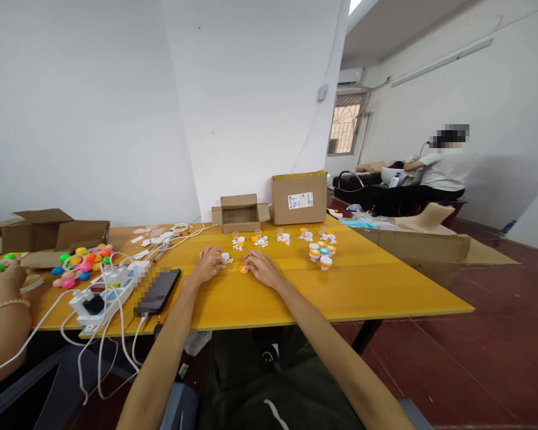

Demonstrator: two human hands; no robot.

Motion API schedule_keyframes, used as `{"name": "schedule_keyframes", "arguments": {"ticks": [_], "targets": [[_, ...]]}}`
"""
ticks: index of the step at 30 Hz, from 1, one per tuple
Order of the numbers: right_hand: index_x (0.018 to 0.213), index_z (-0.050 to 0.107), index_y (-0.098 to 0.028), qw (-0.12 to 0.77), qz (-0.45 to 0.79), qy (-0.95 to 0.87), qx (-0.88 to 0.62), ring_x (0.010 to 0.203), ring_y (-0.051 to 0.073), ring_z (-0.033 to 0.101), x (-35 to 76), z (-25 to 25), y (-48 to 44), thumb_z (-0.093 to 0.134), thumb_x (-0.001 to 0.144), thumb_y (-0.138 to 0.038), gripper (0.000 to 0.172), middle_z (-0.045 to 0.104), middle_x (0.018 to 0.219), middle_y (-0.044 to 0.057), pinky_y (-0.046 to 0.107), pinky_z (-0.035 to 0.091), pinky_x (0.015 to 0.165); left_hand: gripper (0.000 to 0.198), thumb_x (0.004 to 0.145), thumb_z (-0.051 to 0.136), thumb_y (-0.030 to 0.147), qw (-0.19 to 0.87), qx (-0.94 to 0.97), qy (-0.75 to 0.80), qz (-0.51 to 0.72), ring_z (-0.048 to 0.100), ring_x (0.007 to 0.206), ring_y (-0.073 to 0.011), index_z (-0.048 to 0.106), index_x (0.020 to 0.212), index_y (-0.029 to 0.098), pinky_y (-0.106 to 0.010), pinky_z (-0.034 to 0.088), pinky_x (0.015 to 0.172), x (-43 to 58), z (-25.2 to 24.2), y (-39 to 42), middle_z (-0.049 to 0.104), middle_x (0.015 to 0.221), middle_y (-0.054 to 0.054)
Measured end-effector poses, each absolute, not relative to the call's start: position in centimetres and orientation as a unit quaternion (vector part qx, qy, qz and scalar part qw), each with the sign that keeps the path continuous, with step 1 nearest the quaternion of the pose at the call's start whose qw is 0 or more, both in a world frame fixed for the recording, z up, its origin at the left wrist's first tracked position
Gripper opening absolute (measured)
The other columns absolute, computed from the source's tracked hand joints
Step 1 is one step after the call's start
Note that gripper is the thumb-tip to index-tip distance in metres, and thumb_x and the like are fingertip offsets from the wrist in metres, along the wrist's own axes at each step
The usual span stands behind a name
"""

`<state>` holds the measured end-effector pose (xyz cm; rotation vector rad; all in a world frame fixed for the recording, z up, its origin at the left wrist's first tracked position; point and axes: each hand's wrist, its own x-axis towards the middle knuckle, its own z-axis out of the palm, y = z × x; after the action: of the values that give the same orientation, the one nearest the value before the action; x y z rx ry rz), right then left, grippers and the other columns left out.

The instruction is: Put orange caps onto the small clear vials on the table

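Note:
Both my hands rest on the yellow table (367, 286), far from me. My left hand (210, 263) has its fingers curled beside a small white piece (226, 258) at its fingertips. My right hand (260, 266) lies knuckles up with fingers bent, touching a small orange cap (243, 270) between the two hands. Whether either hand truly grips its piece is too small to tell. Beyond the hands stands a row of small orange-and-white toy parts (260, 240), and a cluster of small round pots (320, 254) sits to the right.
A small open box (240, 214) and a closed carton (299, 198) stand at the far edge. A power strip (105, 295), cables and a phone (159, 291) lie left. Colourful rings (80, 266) and another person's hand (9, 278) are far left. A person sits at back right.

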<state>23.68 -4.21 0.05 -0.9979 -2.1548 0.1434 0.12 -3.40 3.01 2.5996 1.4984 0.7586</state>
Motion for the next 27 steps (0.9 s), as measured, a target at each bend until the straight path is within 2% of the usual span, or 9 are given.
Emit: {"name": "schedule_keyframes", "arguments": {"ticks": [8,22,27], "targets": [[0.083,0.063,-0.022,0.375,0.046,-0.84,-0.389,0.096,0.018,0.06,23.72,-0.27,-3.95,0.06,0.085,-0.01,0.013,0.063,0.101,0.004,0.033,0.046,0.088,0.011,0.08,0.065,0.022,0.021,0.842,0.483,0.239,0.048,0.114,-0.0273,0.075,0.079,0.027,-0.043,0.039,0.094,0.18,3.19,-3.45,0.062,0.118,-0.004],[0.08,0.064,-0.022,0.379,0.103,-0.832,-0.393,0.102,0.018,0.06,23.71,0.63,-4.55,0.059,0.084,-0.009,0.014,0.064,0.104,0.005,0.032,0.046,0.091,0.011,0.08,0.066,0.023,0.031,0.834,0.495,0.24,0.048,0.115,-0.0272,0.075,0.08,0.028,-0.044,0.039,0.096,0.29,3.09,-3.4,0.063,0.117,-0.004],[0.079,0.065,-0.021,0.378,0.114,-0.833,-0.387,0.102,0.017,0.061,23.67,0.47,-4.42,0.06,0.083,-0.007,0.016,0.064,0.105,0.004,0.032,0.046,0.091,0.011,0.08,0.068,0.025,0.025,0.831,0.499,0.244,0.044,0.121,-0.0306,0.077,0.084,0.03,-0.048,0.037,0.098,0.32,3.31,-3.78,0.06,0.127,-0.004]]}}
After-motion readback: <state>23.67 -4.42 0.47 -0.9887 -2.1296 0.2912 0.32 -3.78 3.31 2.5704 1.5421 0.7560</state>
